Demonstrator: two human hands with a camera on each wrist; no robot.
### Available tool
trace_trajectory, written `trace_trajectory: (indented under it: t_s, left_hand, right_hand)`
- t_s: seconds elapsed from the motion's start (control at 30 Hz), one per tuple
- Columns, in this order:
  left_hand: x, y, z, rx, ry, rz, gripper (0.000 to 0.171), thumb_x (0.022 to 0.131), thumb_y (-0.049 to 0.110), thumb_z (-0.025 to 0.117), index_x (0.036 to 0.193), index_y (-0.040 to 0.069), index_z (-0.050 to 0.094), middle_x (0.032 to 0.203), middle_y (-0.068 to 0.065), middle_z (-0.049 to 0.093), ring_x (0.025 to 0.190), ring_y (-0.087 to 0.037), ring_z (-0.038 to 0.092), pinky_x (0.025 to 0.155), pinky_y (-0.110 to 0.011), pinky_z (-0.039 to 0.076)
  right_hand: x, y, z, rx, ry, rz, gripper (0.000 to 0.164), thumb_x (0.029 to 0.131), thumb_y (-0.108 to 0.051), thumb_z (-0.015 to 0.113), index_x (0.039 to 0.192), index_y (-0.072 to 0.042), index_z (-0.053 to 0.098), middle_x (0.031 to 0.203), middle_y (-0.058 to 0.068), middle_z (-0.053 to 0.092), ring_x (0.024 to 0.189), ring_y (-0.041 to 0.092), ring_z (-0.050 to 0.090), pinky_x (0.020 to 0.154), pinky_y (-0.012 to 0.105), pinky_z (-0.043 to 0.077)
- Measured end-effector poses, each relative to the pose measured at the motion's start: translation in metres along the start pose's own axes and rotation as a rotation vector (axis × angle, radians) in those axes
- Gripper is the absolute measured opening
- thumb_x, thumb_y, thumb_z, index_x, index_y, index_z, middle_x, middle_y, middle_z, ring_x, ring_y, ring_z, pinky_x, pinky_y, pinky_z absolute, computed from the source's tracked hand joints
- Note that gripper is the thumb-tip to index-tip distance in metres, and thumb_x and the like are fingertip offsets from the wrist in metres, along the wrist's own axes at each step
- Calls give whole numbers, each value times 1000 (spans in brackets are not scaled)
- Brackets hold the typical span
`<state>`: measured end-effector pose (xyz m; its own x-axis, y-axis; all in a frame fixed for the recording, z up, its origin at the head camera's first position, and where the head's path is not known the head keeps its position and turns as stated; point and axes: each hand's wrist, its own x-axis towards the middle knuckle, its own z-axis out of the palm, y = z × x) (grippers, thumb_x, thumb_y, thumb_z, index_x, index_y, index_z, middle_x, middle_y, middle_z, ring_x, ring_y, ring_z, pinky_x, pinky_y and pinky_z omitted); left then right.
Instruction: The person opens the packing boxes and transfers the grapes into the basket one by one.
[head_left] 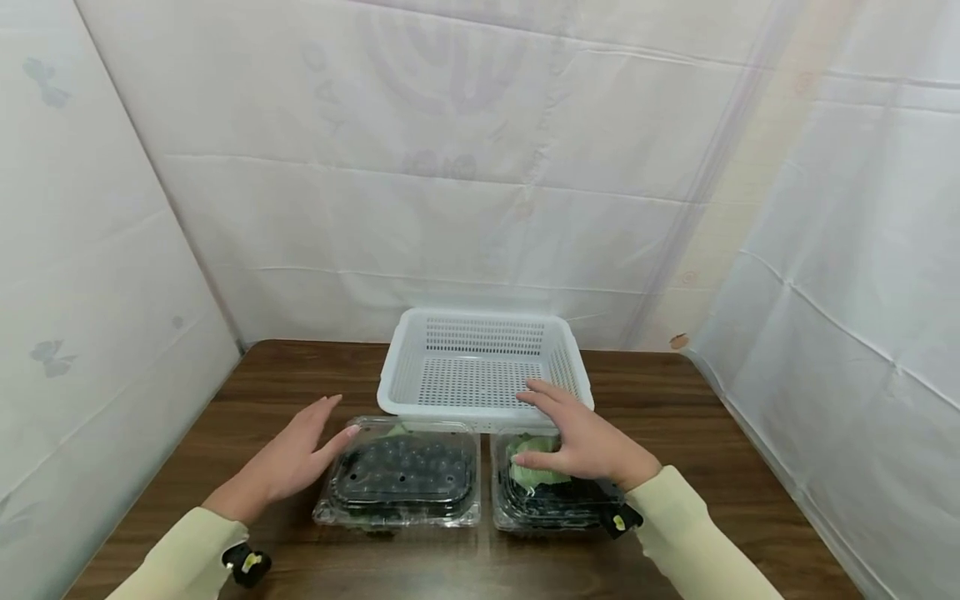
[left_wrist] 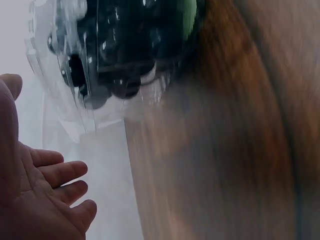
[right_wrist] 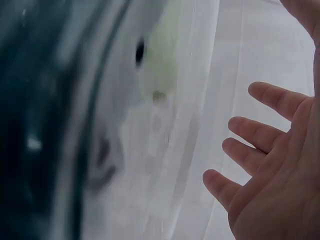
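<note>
At the left end of a clear lidded plastic box (head_left: 405, 487) of dark round fruit, my left hand (head_left: 294, 454) hovers with fingers stretched out. Its thumb overlaps the box's back left corner in the head view. My right hand (head_left: 588, 440) is held over a second clear box (head_left: 540, 507), fingers spread and partly covering it. That box shows a pale green leaf (head_left: 534, 471) and dark contents under its lid. In both wrist views the palms and fingers are bare, with nothing gripped.
A white perforated plastic basket (head_left: 486, 412) stands right behind the two boxes, near the back of the dark wooden table (head_left: 300, 379). Pale plastic sheeting (head_left: 465, 225) hangs behind and on both sides.
</note>
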<state>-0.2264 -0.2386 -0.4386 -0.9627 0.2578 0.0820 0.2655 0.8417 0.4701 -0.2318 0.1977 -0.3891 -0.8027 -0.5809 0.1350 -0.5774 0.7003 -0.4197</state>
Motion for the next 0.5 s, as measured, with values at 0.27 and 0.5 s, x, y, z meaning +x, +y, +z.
trace_trajectory:
  t_s: [0.27,0.5]
  left_hand:
    - [-11,5,8,-107,-33,-54,82,106,59,39,157,-4,30,159,-34,33,144,-55,36,108,-72,38]
    - [-17,7,10,-205,-80,-134,80,107,59,38,156,-3,32,156,-32,40,142,-52,42,107,-68,41]
  right_hand:
    - [5,-22,15,66,-39,-44,84,89,-64,69,155,-18,44,169,2,28,156,28,29,120,56,38]
    - [11,-39,27,81,-81,-77,80,91,-66,65,152,-18,49,169,-1,27,156,25,30,118,54,40]
